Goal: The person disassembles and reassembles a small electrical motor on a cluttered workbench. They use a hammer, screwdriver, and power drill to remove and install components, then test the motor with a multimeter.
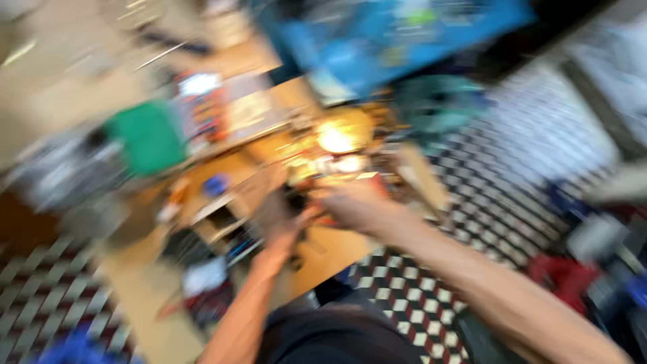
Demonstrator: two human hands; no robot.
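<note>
Workbench (pixel 337 253): tan, orange-brown wood tone. Floor (pixel 532 155): small check pattern, black and white, with dark red squares near left. Box (pixel 149 138), left: solid green. Panel (pixel 397 34), far: bright blue with pale patches. Round item (pixel 216 185) on the bench: blue. Glowing spot (pixel 337 139), centre: yellow-orange. Object (pixel 438 101), far right of bench: teal. Bundle (pixel 563 276), near right: red. Cloth (pixel 67 350), near left: deep blue. Garment (pixel 337 337), near centre: black. All heavily blurred.
</note>
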